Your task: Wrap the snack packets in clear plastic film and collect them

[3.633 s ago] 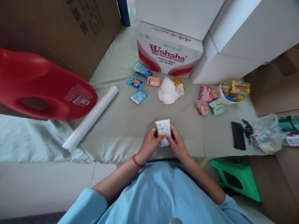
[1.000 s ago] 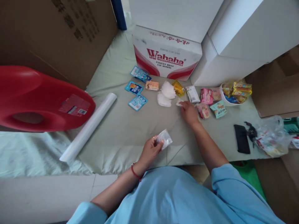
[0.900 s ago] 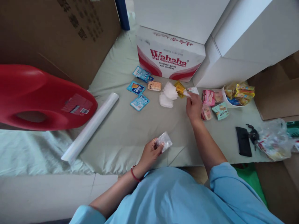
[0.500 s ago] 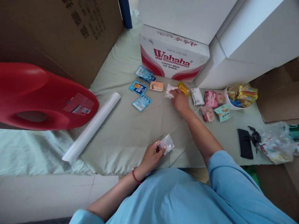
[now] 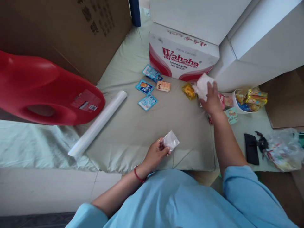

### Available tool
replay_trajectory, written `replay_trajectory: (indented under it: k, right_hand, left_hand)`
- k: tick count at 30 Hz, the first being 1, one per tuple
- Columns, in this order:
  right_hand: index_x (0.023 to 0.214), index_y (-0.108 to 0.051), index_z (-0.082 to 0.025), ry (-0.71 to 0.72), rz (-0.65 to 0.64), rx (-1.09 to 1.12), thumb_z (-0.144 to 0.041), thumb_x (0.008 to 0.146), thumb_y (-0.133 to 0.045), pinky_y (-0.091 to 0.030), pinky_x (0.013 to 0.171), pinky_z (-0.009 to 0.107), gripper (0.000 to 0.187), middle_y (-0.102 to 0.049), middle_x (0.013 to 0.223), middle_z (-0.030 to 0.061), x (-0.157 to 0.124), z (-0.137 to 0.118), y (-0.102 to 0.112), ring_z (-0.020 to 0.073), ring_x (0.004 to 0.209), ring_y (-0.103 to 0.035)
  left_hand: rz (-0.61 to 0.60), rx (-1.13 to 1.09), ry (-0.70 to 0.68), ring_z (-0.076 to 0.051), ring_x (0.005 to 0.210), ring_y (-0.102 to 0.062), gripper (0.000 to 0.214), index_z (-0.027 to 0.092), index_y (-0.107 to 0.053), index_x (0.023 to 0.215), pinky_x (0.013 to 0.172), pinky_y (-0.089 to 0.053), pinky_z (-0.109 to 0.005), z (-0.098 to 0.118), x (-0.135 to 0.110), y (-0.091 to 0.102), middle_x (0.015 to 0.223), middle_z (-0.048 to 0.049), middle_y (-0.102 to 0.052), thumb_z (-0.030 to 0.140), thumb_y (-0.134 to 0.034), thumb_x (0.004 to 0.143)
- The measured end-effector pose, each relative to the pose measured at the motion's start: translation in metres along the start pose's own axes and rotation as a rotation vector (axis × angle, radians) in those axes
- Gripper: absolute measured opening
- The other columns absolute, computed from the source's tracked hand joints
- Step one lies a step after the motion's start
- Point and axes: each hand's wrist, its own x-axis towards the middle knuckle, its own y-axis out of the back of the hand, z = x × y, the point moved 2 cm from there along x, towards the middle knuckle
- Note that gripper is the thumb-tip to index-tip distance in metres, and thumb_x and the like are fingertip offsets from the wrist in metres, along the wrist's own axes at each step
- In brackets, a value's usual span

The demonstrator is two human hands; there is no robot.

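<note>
My left hand (image 5: 156, 153) is closed on a small clear plastic packet (image 5: 171, 141), low over the sheet near my body. At the back right, my right hand (image 5: 212, 101) grips a white crumpled thing (image 5: 203, 86) that looks like tissue or thin plastic. It hangs over the row of snacks and hides part of them. Just left of it lies a yellow snack packet (image 5: 188, 91). Pink packets (image 5: 228, 100) and a light green packet (image 5: 231, 115) show to its right. Farther left are blue sachets (image 5: 147, 102) and a wrapped biscuit (image 5: 163, 86).
A Wahaha carton (image 5: 184, 52) stands at the back. On the left are a red jug (image 5: 59, 91), a big cardboard box (image 5: 71, 34) and a plastic film roll (image 5: 98, 123). To the right are a white tub of snacks (image 5: 239, 107), a black phone (image 5: 251, 148), keys and a plastic bag (image 5: 282, 148).
My right hand has moved right and lifted the white crumpled thing off the sheet. My left hand keeps its packet in nearly the same spot. The view has shifted slightly.
</note>
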Motion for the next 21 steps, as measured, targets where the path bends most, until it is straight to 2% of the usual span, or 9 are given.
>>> replay_trajectory:
  k: [2,4,6,8,10,12,16,18,21]
  right_hand:
    - [0.165,-0.034,-0.024,-0.083,0.173,0.156,-0.046,0.092,-0.067,-0.053,0.106,0.054,0.083,-0.029,0.169,0.0215,-0.036,-0.014,0.014,0.0355,0.133,-0.060]
    - [0.148,-0.056,-0.025,-0.120,0.195,0.389,-0.049,0.097,-0.061,-0.059,0.093,0.045,0.056,-0.060,0.143,0.0163,-0.082,-0.039,0.021,0.0283,0.113,-0.068]
    - [0.124,-0.071,-0.026,-0.080,-0.033,0.692,-0.053,0.101,-0.056,-0.060,0.079,0.036,0.039,-0.072,0.107,0.0089,-0.128,-0.072,0.014,0.0221,0.092,-0.070]
    - [0.112,-0.075,-0.027,0.023,-0.281,0.886,-0.053,0.094,-0.069,-0.058,0.079,0.033,0.032,-0.073,0.103,0.0065,-0.167,-0.104,0.001,0.0212,0.093,-0.069]
    - [0.101,-0.077,-0.026,0.003,-0.385,1.007,-0.049,0.088,-0.077,-0.055,0.079,0.032,0.026,-0.074,0.095,0.0044,-0.194,-0.123,-0.014,0.0198,0.088,-0.068]
    - [0.091,-0.076,-0.025,-0.179,-0.341,1.152,-0.050,0.086,-0.079,-0.053,0.073,0.030,0.025,-0.071,0.083,0.0018,-0.208,-0.126,-0.025,0.0168,0.076,-0.064]
    - [0.085,-0.070,-0.023,-0.636,-0.125,1.466,-0.054,0.073,-0.087,-0.044,0.054,0.022,0.037,-0.062,0.076,-0.0021,-0.218,-0.107,-0.031,0.0111,0.062,-0.052]
    - [0.083,-0.066,-0.022,-0.772,-0.081,1.561,-0.054,0.067,-0.091,-0.036,0.046,0.018,0.043,-0.057,0.071,-0.0045,-0.220,-0.096,-0.028,0.0081,0.056,-0.045]
    - [0.080,-0.063,-0.020,-0.876,-0.099,1.659,-0.051,0.062,-0.095,-0.024,0.039,0.015,0.048,-0.049,0.067,-0.0078,-0.222,-0.086,-0.022,0.0035,0.049,-0.031]
  left_hand:
    - [0.020,-0.017,-0.002,-0.015,0.069,-0.062,0.040,0.018,-0.060,0.098,0.062,-0.048,-0.026,0.000,0.001,0.000,0.082,0.0001,-0.065,0.042,-0.078,0.073]
    - [0.031,-0.020,-0.010,-0.014,0.069,-0.063,0.039,0.018,-0.060,0.096,0.061,-0.049,-0.026,0.000,0.002,-0.002,0.083,-0.0004,-0.066,0.042,-0.080,0.073]
    - [0.023,-0.013,-0.025,-0.014,0.070,-0.063,0.038,0.018,-0.059,0.096,0.062,-0.050,-0.026,-0.001,0.004,-0.005,0.084,-0.0007,-0.067,0.041,-0.080,0.074]
    - [-0.017,-0.014,-0.052,-0.015,0.075,-0.064,0.038,0.019,-0.059,0.095,0.066,-0.052,-0.026,0.000,0.006,-0.011,0.087,-0.0012,-0.067,0.039,-0.082,0.072]
    - [-0.070,-0.023,-0.069,-0.015,0.079,-0.064,0.039,0.018,-0.060,0.095,0.070,-0.054,-0.027,0.000,0.007,-0.017,0.088,-0.0013,-0.067,0.036,-0.084,0.070]
    - [-0.119,-0.023,-0.046,-0.015,0.078,-0.063,0.041,0.018,-0.061,0.096,0.070,-0.054,-0.027,0.000,0.008,-0.022,0.087,-0.0013,-0.068,0.036,-0.085,0.069]
    - [-0.126,0.019,0.021,-0.011,0.064,-0.056,0.041,0.016,-0.065,0.091,0.059,-0.044,-0.024,0.001,0.008,-0.022,0.075,0.0015,-0.063,0.044,-0.086,0.069]
    - [-0.069,0.052,0.016,-0.009,0.058,-0.049,0.041,0.016,-0.066,0.086,0.056,-0.039,-0.022,0.002,0.010,-0.017,0.068,0.0038,-0.059,0.048,-0.086,0.069]
    - [-0.028,0.094,0.026,-0.008,0.054,-0.043,0.044,0.017,-0.067,0.083,0.052,-0.032,-0.022,0.003,0.013,-0.009,0.063,0.0053,-0.054,0.055,-0.085,0.069]
